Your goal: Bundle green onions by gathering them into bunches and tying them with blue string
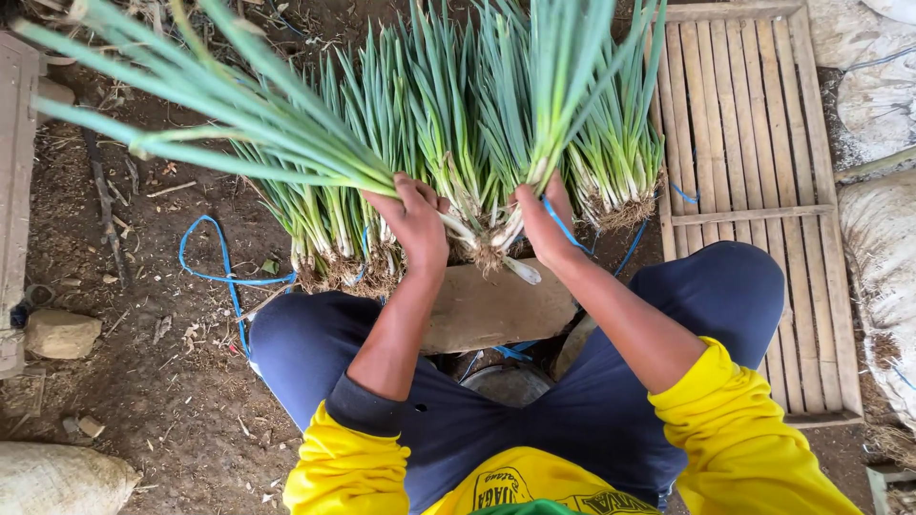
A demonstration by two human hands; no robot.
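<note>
- Your left hand [415, 221] grips a bunch of onions [286, 133] low on the stalks, fingers curled tight around them, just above the white ends.
- That bunch tilts up and away to the left, its green leaves reaching the top left corner.
- Your right hand [544, 224] closes around a second bunch [534, 105] at the same height, fingers wrapped over the stalks, with the thumb side hidden behind them.
- The second bunch stands nearly upright, its leaves running off the top edge.
- The two bunches touch between your hands, where white bulbs and muddy roots [491, 250] hang down.
- A blue strap [565, 227] runs across the back of your right hand and off to the right.
- Under your hands lies a wooden block [496, 310], set between your knees.
- More bundles [334, 243] stand behind your left hand, roots down on the soil.
- Another bundle [615, 162] stands to the right of your right hand, at the edge of a slatted bamboo rack [735, 143].
- A loop of blue cord [224, 267] lies on the dirt to your left, near your knee.
- A stone [59, 334] sits further left, well apart from the onions.
- White sacks [878, 238] lie beyond the rack on the right.
</note>
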